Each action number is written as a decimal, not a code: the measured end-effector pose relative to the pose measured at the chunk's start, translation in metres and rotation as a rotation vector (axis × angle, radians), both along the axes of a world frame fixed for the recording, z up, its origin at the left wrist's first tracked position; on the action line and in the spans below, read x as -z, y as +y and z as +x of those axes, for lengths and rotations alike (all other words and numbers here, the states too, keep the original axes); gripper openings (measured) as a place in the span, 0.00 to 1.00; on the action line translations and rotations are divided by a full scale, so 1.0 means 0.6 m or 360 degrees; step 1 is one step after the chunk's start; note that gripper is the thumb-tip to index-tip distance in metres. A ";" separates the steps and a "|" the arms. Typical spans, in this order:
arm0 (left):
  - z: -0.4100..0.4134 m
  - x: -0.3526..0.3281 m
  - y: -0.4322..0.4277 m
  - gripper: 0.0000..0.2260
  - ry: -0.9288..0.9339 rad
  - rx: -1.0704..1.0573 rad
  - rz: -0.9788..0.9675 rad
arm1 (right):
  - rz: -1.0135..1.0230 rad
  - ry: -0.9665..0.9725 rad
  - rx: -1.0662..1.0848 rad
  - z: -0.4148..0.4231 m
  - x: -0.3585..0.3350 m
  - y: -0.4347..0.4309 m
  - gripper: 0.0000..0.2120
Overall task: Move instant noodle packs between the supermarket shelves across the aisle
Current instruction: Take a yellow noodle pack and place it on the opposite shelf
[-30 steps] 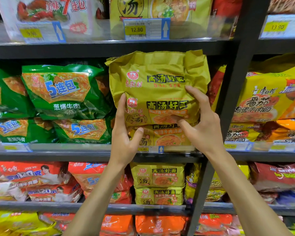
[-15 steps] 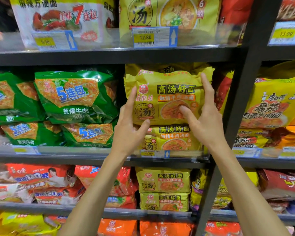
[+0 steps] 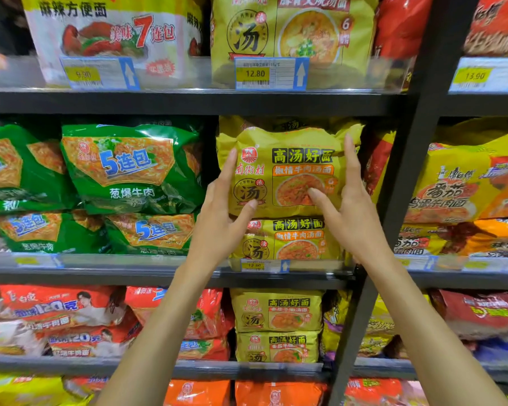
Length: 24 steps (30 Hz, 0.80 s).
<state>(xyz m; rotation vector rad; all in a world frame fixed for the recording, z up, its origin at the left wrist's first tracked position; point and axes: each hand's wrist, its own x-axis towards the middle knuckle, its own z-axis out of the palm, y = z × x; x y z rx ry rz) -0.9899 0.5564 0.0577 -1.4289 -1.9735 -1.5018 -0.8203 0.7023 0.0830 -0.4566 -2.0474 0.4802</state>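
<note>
A yellow noodle pack [image 3: 288, 171] sits on the middle shelf [image 3: 159, 272] atop an identical pack [image 3: 291, 238], left hand [image 3: 220, 218] and right hand [image 3: 349, 206] flanking it, fingers spread, touching without clasping. Green packs [image 3: 129, 168] crowd the left; a dark upright post [image 3: 405, 171] stands just right.

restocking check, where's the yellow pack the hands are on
Head view, centre: the top yellow pack sits on another yellow pack, right of the green packs.

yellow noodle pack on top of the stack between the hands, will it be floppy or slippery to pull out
The yellow noodle pack probably flexes: its top edge is crumpled. The glossy film looks somewhat slippery. It likely feels light for its bulk, since the left hand and right hand touch it with spread fingers.
</note>
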 end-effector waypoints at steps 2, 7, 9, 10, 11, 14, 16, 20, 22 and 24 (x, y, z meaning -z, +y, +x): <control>-0.001 0.002 -0.009 0.36 -0.0021 0.0038 -0.0003 | 0.0016 -0.0073 0.0042 0.008 -0.004 -0.005 0.44; -0.003 -0.001 -0.040 0.37 0.0052 0.0031 -0.0167 | 0.0110 -0.0246 0.0240 0.024 -0.008 -0.028 0.44; -0.004 -0.003 -0.048 0.37 0.0072 0.0044 -0.0232 | 0.0109 -0.0312 0.0294 0.030 -0.009 -0.034 0.43; -0.004 -0.005 -0.051 0.37 0.0093 0.0055 -0.0258 | 0.0096 -0.0338 0.0319 0.034 -0.010 -0.038 0.43; -0.004 -0.007 -0.054 0.37 0.0110 0.0065 -0.0277 | 0.0094 -0.0362 0.0345 0.038 -0.010 -0.042 0.43; -0.004 -0.013 -0.064 0.37 0.0117 0.0094 -0.0291 | 0.0136 -0.0441 0.0392 0.049 -0.009 -0.055 0.44; -0.003 -0.016 -0.070 0.37 0.0085 0.0152 -0.0283 | 0.0112 -0.0473 0.0404 0.058 -0.009 -0.065 0.44; -0.003 -0.013 -0.085 0.36 0.0095 0.0217 -0.0311 | 0.0097 -0.0544 0.0450 0.074 0.000 -0.086 0.41; -0.001 -0.010 -0.096 0.35 0.0092 0.0218 -0.0360 | 0.0108 -0.0640 0.0505 0.079 0.004 -0.098 0.38; -0.001 -0.006 -0.110 0.34 0.0140 0.0220 -0.0413 | 0.0131 -0.0718 0.0539 0.081 0.007 -0.111 0.36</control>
